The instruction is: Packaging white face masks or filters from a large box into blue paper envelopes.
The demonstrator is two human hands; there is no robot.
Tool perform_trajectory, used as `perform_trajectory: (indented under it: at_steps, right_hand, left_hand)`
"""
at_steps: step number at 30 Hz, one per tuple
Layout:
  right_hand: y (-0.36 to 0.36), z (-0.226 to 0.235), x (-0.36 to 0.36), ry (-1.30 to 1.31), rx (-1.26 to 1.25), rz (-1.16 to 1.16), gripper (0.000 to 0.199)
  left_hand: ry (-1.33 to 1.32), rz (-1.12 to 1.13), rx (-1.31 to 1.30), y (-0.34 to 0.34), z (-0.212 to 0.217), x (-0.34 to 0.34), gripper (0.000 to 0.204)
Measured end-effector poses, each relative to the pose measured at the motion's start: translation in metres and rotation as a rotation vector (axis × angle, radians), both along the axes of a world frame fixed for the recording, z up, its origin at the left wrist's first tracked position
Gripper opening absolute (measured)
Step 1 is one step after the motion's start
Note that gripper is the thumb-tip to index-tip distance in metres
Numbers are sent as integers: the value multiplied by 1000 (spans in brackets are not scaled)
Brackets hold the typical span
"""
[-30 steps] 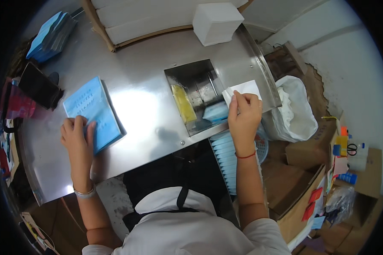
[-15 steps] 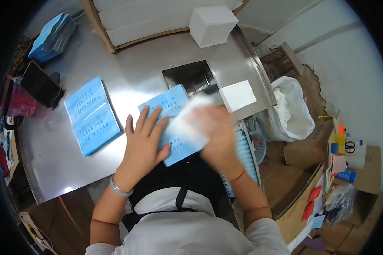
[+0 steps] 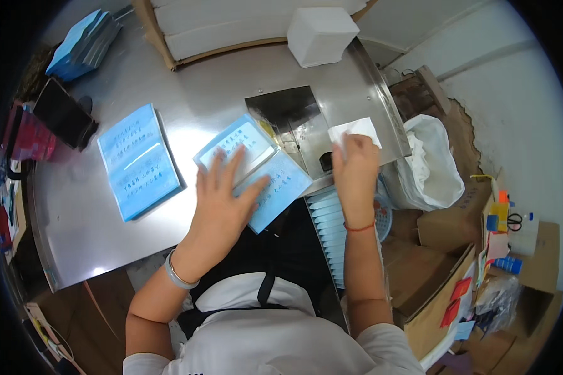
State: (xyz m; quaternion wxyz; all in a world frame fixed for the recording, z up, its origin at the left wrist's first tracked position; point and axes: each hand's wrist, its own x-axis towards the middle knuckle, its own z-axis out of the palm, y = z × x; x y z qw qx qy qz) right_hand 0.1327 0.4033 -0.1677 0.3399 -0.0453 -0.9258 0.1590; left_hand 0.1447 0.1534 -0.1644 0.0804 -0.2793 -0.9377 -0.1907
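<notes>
Head view, blue packet [image 3: 276, 177], long axis slanting down rightward

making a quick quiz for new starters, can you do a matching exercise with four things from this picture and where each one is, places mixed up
Things
1. left hand
2. right hand
3. white block-shaped stack
4. white plastic bag

Places
A. off the table, past its right edge
B. at a white sheet on the tabletop
C. near the far right corner of the tabletop
D. spread over a blue packet

Pairs: 1-D, 2-B, 3-C, 4-A
</notes>
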Motion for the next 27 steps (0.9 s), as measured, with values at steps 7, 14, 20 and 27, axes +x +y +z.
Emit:
perform_trajectory:
  at_steps: [7,14,20,27]
  right_hand:
    - [5,-11,-2,-156,119,17,26]
    - [39,16,4,-65,77,108,39]
    - [-79,1,44,-128,150,687,23]
    - [-41,-19,-52,-556,181,484,13]
  left_hand:
    - [43,-175,-137,28,14,-38,58]
    - [-186,-91,-145,13,21,-13,39]
    - [-12,-163,38,-10,1,-36,56]
    - [-308,-370,169,34,46,3,63]
